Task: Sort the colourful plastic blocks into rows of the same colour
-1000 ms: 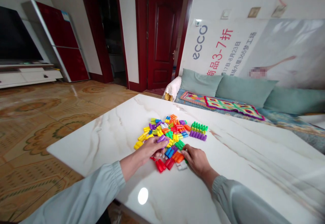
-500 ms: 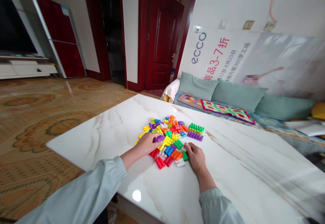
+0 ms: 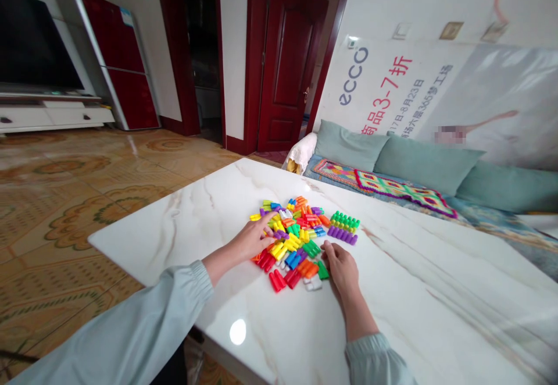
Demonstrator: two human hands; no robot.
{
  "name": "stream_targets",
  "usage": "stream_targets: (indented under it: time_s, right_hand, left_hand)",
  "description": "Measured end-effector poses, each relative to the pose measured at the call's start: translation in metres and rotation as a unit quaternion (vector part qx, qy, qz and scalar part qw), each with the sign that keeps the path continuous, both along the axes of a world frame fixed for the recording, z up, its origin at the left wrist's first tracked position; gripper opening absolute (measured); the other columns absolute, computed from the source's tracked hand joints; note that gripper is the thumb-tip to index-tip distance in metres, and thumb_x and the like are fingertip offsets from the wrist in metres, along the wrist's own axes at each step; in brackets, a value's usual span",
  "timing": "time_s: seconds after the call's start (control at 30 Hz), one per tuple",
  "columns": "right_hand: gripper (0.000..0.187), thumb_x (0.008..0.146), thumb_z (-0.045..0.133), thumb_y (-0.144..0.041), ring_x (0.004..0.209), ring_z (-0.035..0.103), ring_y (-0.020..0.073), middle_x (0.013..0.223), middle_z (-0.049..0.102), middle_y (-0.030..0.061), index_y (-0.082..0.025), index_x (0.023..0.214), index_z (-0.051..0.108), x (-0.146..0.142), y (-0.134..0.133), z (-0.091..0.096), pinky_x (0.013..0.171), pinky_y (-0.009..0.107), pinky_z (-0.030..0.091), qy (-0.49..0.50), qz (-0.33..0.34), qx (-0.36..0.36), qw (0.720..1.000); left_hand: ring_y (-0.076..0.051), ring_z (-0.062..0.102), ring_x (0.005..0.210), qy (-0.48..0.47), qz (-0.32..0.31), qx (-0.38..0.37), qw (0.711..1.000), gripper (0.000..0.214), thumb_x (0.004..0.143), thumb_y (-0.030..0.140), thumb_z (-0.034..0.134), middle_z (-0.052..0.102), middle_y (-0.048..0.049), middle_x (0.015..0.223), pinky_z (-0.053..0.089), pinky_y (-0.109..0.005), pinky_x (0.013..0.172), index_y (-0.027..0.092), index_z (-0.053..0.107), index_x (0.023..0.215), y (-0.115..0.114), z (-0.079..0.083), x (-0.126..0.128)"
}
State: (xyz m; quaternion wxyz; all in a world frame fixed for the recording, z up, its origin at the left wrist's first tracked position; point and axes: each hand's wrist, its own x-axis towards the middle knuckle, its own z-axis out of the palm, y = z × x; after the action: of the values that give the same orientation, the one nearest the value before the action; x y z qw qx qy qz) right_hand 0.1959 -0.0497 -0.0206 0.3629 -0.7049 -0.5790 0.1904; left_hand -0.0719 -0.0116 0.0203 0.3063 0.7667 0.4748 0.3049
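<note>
A pile of colourful plastic pieces shaped like joined short tubes lies on the white marble-patterned table point(image 3: 174, 228). My left hand point(image 3: 253, 238) reaches over the pile's left side, fingers apart. Just past its fingertips lies a purple piece point(image 3: 281, 235), beside yellow pieces point(image 3: 283, 248). On the right, my right hand point(image 3: 343, 266) rests on the table with its fingers curled; whatever they may hold is hidden. Close to it are a green piece point(image 3: 322, 270) and a white piece point(image 3: 313, 283). Beyond, green pieces point(image 3: 345, 221) and purple pieces point(image 3: 342, 235) stand in neat rows.
Red pieces point(image 3: 277, 281) lie at the pile's near edge. Behind the table is a sofa with teal cushions point(image 3: 429, 161) and a crocheted cover point(image 3: 403, 192). Patterned floor tiles point(image 3: 100, 210) extend to the left, toward a red fridge point(image 3: 126, 94) and a television point(image 3: 35, 42).
My left hand has let go of the purple piece, and its fingers have spread. My right hand stays beside the pile. The whole view has shifted slightly.
</note>
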Motion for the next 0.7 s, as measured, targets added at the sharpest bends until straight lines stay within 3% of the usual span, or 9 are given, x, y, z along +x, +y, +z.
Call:
stream_targets:
  time_s: [0.07, 0.17, 0.27, 0.47, 0.6, 0.7]
  right_hand:
    - [0.056, 0.088, 0.033, -0.065, 0.058, 0.061, 0.0189, 0.067, 0.069, 0.0039, -0.022, 0.079, 0.068, -0.001, 0.000, 0.002, 0.052, 0.026, 0.038, -0.007, -0.001, -0.007, 1.000]
    - [0.055, 0.088, 0.033, -0.065, 0.059, 0.060, 0.0192, 0.066, 0.068, 0.0038, -0.022, 0.079, 0.067, -0.001, -0.001, 0.002, 0.052, 0.026, 0.037, 0.007, -0.006, -0.014, 1.000]
    - [0.051, 0.088, 0.035, -0.062, 0.060, 0.060, 0.0190, 0.066, 0.068, 0.0033, -0.023, 0.075, 0.065, -0.002, -0.001, 0.002, 0.052, 0.026, 0.035, -0.013, -0.009, -0.014, 1.000]
    - [0.042, 0.088, 0.041, -0.057, 0.068, 0.063, 0.0209, 0.072, 0.070, 0.0033, -0.025, 0.082, 0.067, -0.005, -0.002, 0.002, 0.055, 0.027, 0.035, -0.043, -0.002, -0.011, 0.999]
    - [0.041, 0.088, 0.041, -0.055, 0.066, 0.062, 0.0209, 0.072, 0.069, 0.0037, -0.024, 0.084, 0.068, -0.006, -0.004, 0.000, 0.056, 0.028, 0.036, -0.036, -0.008, -0.003, 0.999]
    - [0.039, 0.089, 0.044, -0.053, 0.070, 0.061, 0.0211, 0.078, 0.069, 0.0053, -0.022, 0.088, 0.067, -0.011, -0.004, 0.002, 0.061, 0.030, 0.041, -0.033, -0.019, 0.059, 0.998]
  left_hand:
    - [-0.015, 0.063, 0.069, 0.021, 0.008, 0.012, 1.000, 0.061, 0.076, 0.017, 0.060, 0.069, -0.0018, 0.088, 0.048, -0.025, 0.068, 0.020, 0.048, 0.135, -0.001, 0.001, -0.001]
    - [-0.017, 0.064, 0.073, 0.099, 0.014, 0.041, 0.994, 0.035, 0.075, 0.016, 0.061, 0.070, -0.0012, 0.081, 0.047, -0.025, 0.069, 0.021, 0.066, 0.109, -0.008, 0.004, -0.003]
    - [-0.018, 0.064, 0.079, 0.187, -0.011, 0.066, 0.980, 0.019, 0.076, 0.019, 0.061, 0.070, -0.0020, 0.083, 0.047, -0.026, 0.071, 0.023, 0.072, 0.091, -0.022, 0.006, -0.002]
    - [-0.023, 0.060, 0.101, 0.282, -0.053, 0.126, 0.950, 0.035, 0.085, 0.028, 0.056, 0.062, -0.0070, 0.115, 0.047, -0.032, 0.085, 0.029, 0.063, 0.120, -0.044, 0.005, 0.009]
    - [-0.026, 0.058, 0.104, 0.337, -0.050, 0.137, 0.930, 0.040, 0.086, 0.032, 0.057, 0.058, -0.0088, 0.118, 0.047, -0.037, 0.086, 0.030, 0.059, 0.126, -0.043, 0.004, 0.015]
    - [-0.029, 0.057, 0.105, 0.356, -0.043, 0.147, 0.922, 0.042, 0.085, 0.035, 0.059, 0.057, -0.0096, 0.117, 0.048, -0.039, 0.084, 0.031, 0.057, 0.127, -0.041, 0.003, 0.018]
